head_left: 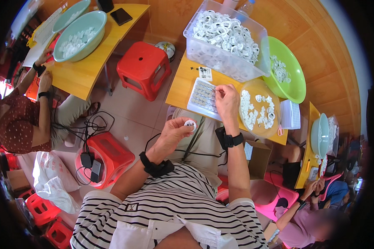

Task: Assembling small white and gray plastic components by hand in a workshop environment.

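Observation:
My left hand (175, 135) is closed in front of my lap, near the table's front edge. Its thumb and fingers pinch a small round white plastic casing (190, 123) with a darker inside. Over the right side of a white tray (200, 108) my right hand (227, 101) bends down, fingertips pinched together. Whatever lies between those fingertips is hidden. Rows of silver coin cells (202, 92) fill the tray. To the right of that hand, a shallow round tray (273, 132) carries many small white plastic parts (248, 108). Dark straps circle both my wrists.
A clear bin (220, 63) heaped with white rings stands at the table's back, beside a green basin (295, 89). Pink-handled scissors (280, 130) lie near the right edge. Red stools (143, 62) and cables (87, 133) occupy the floor at left. Other people work at neighbouring tables.

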Available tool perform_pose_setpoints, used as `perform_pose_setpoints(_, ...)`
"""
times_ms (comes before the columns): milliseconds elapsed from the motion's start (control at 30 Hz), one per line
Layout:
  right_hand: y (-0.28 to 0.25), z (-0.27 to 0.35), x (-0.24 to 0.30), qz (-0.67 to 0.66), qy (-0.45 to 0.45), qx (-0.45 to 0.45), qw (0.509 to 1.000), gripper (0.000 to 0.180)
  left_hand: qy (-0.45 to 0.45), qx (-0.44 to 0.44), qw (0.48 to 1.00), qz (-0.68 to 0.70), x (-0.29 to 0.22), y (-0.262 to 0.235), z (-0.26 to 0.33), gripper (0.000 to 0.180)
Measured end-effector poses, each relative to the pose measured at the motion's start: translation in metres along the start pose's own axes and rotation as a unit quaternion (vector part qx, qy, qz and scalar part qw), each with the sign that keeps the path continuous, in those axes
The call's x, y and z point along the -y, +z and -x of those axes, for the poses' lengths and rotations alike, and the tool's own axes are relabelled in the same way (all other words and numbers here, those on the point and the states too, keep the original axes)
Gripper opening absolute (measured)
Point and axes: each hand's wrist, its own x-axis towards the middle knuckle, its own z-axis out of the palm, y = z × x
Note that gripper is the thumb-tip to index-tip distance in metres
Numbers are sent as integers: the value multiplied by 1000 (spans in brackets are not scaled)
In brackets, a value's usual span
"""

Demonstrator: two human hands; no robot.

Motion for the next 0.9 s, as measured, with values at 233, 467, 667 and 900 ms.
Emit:
perform_pose_setpoints(233,-12,2,10,-96,36,-39,994,12,-14,-6,1000,-20,0,2,2,17)
perform_pose_setpoints(467,-36,71,43,-288,118,66,948,14,-26,-7,1000,14,-5,11,3,19)
perform_pose_setpoints(667,-42,99,64,-193,8,26,981,18,-41,34,997,55,-4,17,4,26)
perform_pose_setpoints(900,-41,106,61,-76,-117,-4,990,20,-18,41,999,-1,-2,24,12,26)
